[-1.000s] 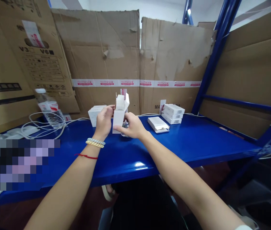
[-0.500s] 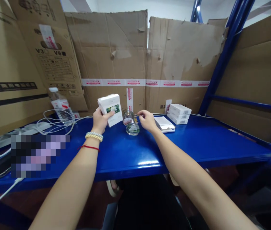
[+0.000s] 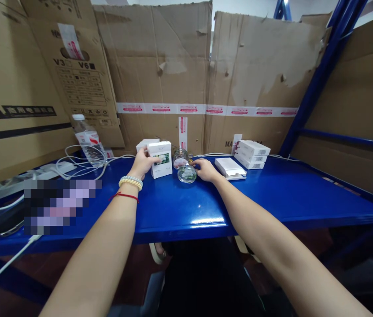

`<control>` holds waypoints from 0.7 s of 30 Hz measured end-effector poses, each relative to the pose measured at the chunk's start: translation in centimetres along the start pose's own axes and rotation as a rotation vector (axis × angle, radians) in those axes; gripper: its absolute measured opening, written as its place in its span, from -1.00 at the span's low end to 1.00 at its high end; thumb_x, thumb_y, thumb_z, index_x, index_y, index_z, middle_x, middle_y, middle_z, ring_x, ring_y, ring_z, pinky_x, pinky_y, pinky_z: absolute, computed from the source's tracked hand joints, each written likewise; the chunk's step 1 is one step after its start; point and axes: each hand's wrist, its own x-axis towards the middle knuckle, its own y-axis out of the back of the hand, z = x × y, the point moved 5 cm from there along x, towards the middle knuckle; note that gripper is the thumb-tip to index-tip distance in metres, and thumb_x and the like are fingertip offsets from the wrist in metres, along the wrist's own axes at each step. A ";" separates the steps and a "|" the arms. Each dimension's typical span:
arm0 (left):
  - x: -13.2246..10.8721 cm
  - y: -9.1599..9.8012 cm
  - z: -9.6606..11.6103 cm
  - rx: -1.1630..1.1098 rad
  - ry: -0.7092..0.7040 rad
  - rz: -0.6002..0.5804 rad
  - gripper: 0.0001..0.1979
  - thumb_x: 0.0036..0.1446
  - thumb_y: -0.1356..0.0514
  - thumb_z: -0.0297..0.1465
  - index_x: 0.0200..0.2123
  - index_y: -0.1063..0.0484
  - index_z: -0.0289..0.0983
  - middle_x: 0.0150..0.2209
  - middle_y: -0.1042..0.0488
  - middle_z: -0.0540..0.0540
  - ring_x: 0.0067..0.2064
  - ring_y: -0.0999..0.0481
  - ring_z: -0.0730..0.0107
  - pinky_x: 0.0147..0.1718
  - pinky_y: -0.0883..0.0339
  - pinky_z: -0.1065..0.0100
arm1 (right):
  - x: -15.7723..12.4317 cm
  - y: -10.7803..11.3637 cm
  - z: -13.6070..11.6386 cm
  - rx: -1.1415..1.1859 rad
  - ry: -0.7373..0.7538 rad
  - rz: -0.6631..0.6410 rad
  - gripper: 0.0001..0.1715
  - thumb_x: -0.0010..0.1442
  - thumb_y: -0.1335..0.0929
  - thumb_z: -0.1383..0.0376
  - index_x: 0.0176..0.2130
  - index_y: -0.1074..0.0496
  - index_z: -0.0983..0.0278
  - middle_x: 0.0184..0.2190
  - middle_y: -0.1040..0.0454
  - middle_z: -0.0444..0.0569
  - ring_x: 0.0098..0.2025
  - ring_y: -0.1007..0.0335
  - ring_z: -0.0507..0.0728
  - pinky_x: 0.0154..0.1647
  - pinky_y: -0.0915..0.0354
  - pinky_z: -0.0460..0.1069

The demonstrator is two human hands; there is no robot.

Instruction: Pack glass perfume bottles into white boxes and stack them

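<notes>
My left hand (image 3: 143,163) grips a small white box with a green picture (image 3: 161,159), which stands upright on the blue shelf (image 3: 186,207). A second white box (image 3: 144,145) sits just behind it. My right hand (image 3: 206,169) rests on the shelf with fingers curled beside a round clear glass bottle (image 3: 186,174). A second glass bottle (image 3: 180,157) stands just behind the first one.
A flat white box (image 3: 230,167) and a stack of three white boxes (image 3: 252,154) lie to the right. A plastic water bottle (image 3: 87,141) and white cables (image 3: 74,163) are at the left. Cardboard walls (image 3: 173,79) close the back. Blue rack posts (image 3: 321,75) stand right.
My left hand has lowered the white box from the air and stood it on the shelf. My right hand let go of it earlier and moved down beside the glass bottle.
</notes>
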 end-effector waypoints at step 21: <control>-5.3 -8.2 1.6 0.739 -0.416 -0.426 -0.49 -0.14 -0.21 -0.42 -0.03 -0.36 -0.32 -0.13 -0.49 -0.21 -0.11 -0.49 0.18 -0.06 -0.37 0.20 | -1.1 2.6 1.5 -0.012 -0.373 -0.348 -0.66 -0.18 -0.41 0.49 -0.29 -0.46 0.30 -0.56 -0.44 -0.15 -0.53 -0.34 0.02 -0.50 -0.25 -0.12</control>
